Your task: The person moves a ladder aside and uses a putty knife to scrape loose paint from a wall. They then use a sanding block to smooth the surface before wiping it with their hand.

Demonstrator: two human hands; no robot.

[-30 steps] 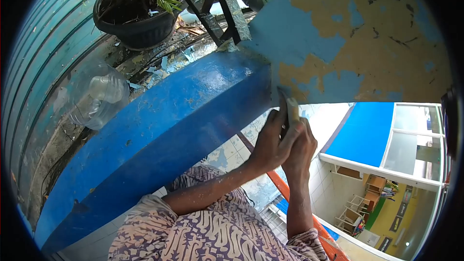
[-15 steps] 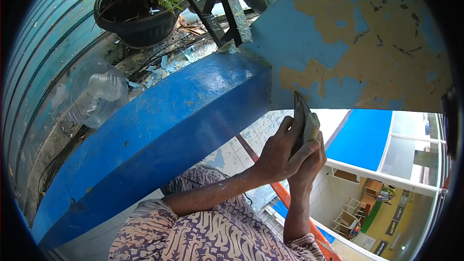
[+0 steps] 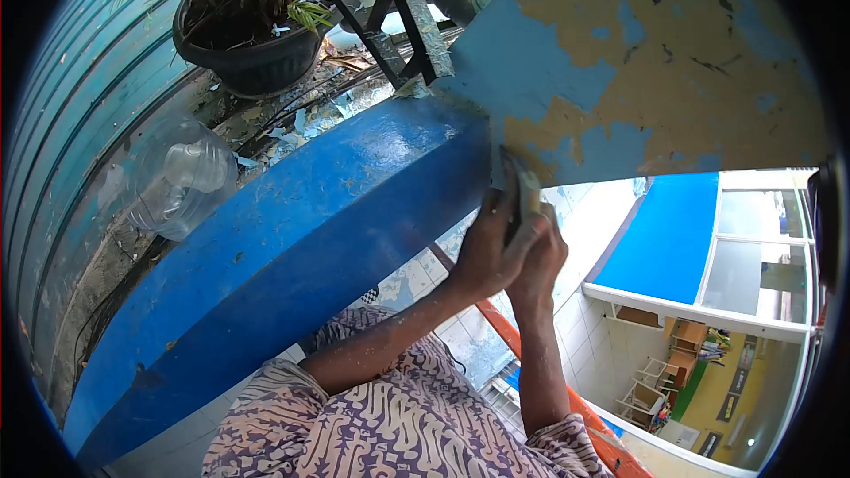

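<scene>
Both hands are together at the lower edge of a wall panel [image 3: 567,80] with patchy blue paint and bare tan areas. My left hand [image 3: 485,252] is closed around a flat grey scraper-like tool [image 3: 512,204], partly hidden by the fingers. My right hand [image 3: 537,270] presses against the same tool from the right, wrapped about its pale handle part [image 3: 529,195]. The tool's tip touches the panel near the corner where it meets a glossy blue beam [image 3: 354,212]. Motion blurs the tool and fingertips.
A potted plant [image 3: 257,57] stands at the upper left, beside a black metal bracket [image 3: 403,26]. A clear plastic bottle [image 3: 181,177] lies against the corrugated wall [image 3: 62,106]. Paint flakes lie behind the beam. An orange-red rail [image 3: 593,420] runs below my hands; a room with shelves shows lower right.
Both hands and the tool have moved left along the panel's lower edge, closer to the blue beam. The view has shifted slightly.
</scene>
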